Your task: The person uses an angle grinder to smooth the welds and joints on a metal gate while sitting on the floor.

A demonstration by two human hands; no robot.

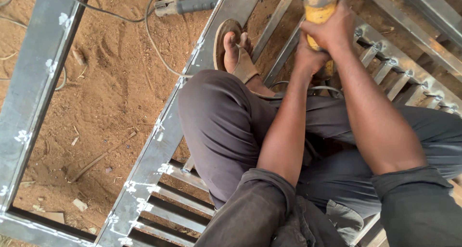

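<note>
Both my hands grip a yellow power tool [318, 11], probably an angle grinder, at the top of the view. My right hand [332, 28] wraps the upper body of the tool. My left hand [310, 59] holds it lower down, under the right. The tool hangs over a grey steel frame [159, 146] with slanted slats [385, 71] and white chalk marks. I crouch on the frame, my sandalled foot [236, 52] on its long beam. My dark trousers hide much of the slats.
Sandy red ground [110, 83] lies inside the frame's open part. A welding electrode holder [187, 5] with its cable lies on the sand at the top. Another steel beam [33, 83] runs down the left side. Wood scraps are scattered on the sand.
</note>
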